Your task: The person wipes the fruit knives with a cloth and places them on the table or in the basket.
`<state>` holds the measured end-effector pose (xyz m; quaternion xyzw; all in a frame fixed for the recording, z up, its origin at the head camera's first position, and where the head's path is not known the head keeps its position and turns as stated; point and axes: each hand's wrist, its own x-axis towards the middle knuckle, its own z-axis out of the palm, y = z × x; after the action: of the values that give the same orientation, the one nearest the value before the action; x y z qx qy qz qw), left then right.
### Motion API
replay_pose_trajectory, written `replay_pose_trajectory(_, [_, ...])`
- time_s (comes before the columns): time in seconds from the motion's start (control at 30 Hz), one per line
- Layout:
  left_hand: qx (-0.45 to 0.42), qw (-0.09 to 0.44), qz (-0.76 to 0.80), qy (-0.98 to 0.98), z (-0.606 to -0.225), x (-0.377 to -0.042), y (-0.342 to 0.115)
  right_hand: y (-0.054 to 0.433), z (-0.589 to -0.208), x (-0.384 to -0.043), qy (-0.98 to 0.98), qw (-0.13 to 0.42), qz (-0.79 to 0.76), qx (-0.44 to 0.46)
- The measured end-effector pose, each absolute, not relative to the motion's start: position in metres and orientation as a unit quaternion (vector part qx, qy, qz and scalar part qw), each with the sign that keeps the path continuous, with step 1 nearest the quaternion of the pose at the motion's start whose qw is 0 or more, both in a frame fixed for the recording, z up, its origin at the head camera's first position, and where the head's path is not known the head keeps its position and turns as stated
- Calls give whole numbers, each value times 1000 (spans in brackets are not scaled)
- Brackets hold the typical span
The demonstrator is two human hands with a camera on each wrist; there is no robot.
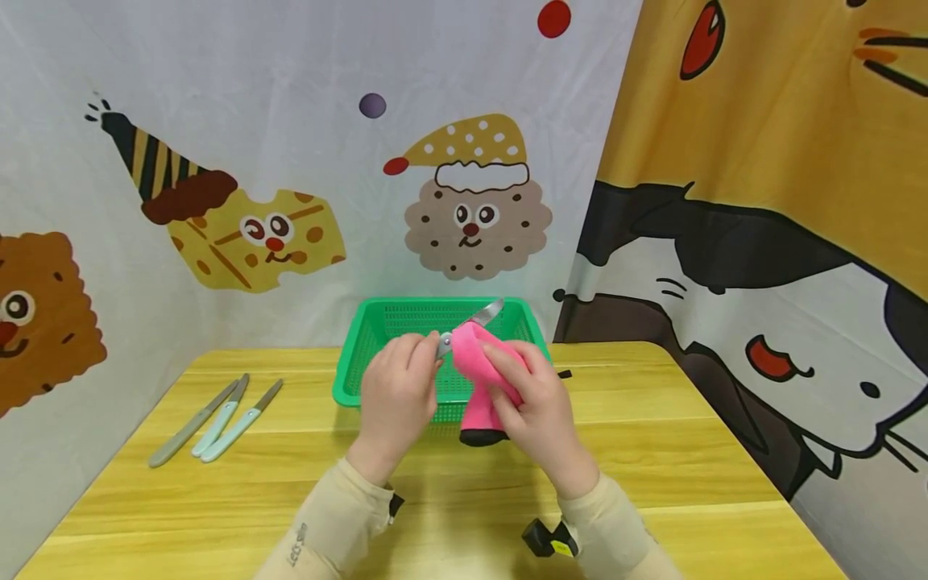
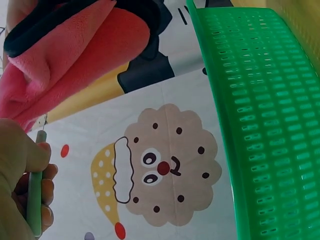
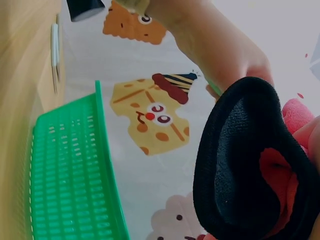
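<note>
My left hand (image 1: 397, 387) grips a knife by its pale green handle (image 2: 35, 185). In the head view the knife's blade (image 1: 487, 312) points up and right, partly covered by a soft pink cloth (image 1: 474, 358). The right hand (image 1: 532, 403) holds this cloth, fingers and thumb pressed to its side. It is fuzzy and folded, with a black edge (image 3: 205, 185) that curves round an opening in the right wrist view. Both hands are raised in front of a green basket (image 1: 355, 354). In the right wrist view the cloth hides much of the left hand.
On the wooden table (image 1: 652, 451), three knives (image 1: 225, 423) lie at the left, blades toward the back. The green perforated basket stands at the table's back edge. A printed cartoon curtain (image 1: 290, 121) hangs behind. Small black devices (image 1: 547, 538) are by the wrists.
</note>
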<state>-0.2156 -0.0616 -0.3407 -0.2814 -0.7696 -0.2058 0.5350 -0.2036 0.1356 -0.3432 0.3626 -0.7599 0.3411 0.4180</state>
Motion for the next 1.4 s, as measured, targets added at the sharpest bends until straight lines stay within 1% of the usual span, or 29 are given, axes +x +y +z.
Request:
replay_pose_trajectory(0.13, [-289,532,-208,-768,-341,-215,-59,131,-344,-203,-761,418,334,368])
replay_pose_trajectory(0.47, [-302,540,-205,-758,-343,-215,-56,133,-343,-208,-774,421,320,349])
replay_pose_trajectory(0.83, [-309,539,-189,-760,-343,-216,-60,146,-339,-216,-783,432,329,305])
replay_pose_trajectory(1.2, [-328,517,-206,-763,-342,-217,-63,164,-340,-220,-782,448,346,261])
replay_pose_trajectory(1.4, [-347,486,-213,-773,-341,-219,-69,173,-342,-220,-795,434,351,239])
